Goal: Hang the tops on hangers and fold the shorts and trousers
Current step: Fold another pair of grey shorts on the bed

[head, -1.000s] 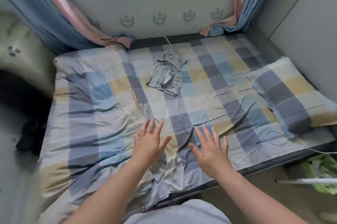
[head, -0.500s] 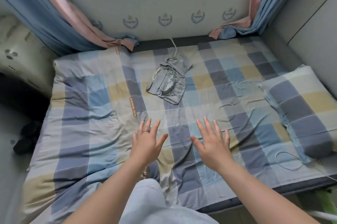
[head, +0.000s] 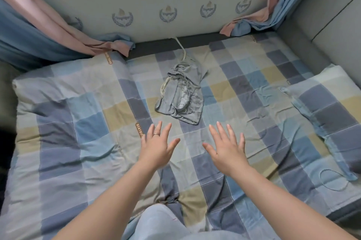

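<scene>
Bed (head: 78,122) bears crumpled grey garment (head: 183,101) — drawstring (head: 181,49) trailing.

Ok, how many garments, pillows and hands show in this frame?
Garments: 1, the crumpled grey garment
Pillows: 1, the checked pillow
Hands: 2, left hand and right hand, both empty, fingers spread
Total: 4

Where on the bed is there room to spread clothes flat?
Bare checked bedding lies left of the crumpled grey garment, and between it and the pillow. The right edge is crowded: pillow and a cord loop.
</scene>
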`<action>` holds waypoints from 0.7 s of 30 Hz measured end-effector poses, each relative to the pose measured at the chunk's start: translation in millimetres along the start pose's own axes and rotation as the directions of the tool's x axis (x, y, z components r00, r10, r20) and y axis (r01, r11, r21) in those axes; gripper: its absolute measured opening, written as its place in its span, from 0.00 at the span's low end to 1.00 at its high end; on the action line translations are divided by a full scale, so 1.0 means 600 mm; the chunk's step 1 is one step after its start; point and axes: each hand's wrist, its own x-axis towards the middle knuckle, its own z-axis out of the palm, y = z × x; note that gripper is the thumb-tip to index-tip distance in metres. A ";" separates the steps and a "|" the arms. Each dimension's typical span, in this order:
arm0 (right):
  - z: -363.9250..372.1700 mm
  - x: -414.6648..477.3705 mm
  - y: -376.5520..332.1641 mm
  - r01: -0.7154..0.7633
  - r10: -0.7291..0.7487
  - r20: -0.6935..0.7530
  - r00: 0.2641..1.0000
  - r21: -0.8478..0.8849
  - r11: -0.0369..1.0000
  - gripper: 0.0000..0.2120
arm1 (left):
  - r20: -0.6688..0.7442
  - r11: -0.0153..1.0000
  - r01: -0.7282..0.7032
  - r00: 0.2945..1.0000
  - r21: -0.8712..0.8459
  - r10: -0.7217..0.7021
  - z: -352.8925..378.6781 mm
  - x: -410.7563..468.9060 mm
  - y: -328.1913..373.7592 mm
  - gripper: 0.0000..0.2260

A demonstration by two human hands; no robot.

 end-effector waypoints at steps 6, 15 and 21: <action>-0.022 0.080 -0.075 0.013 -0.012 0.034 0.999 -0.010 1.000 0.32 | -0.019 0.998 0.021 1.000 -0.053 -0.022 -0.035 0.057 -0.044 0.32; -0.049 0.282 -0.014 0.197 -0.187 0.074 0.980 -0.150 0.969 0.33 | -0.031 0.976 0.188 0.981 -0.112 -0.193 0.019 0.183 -0.044 0.31; 0.027 0.507 0.012 0.321 -0.304 0.108 0.947 -0.231 0.918 0.36 | 0.011 0.967 0.250 0.968 -0.046 -0.250 0.134 0.349 -0.078 0.32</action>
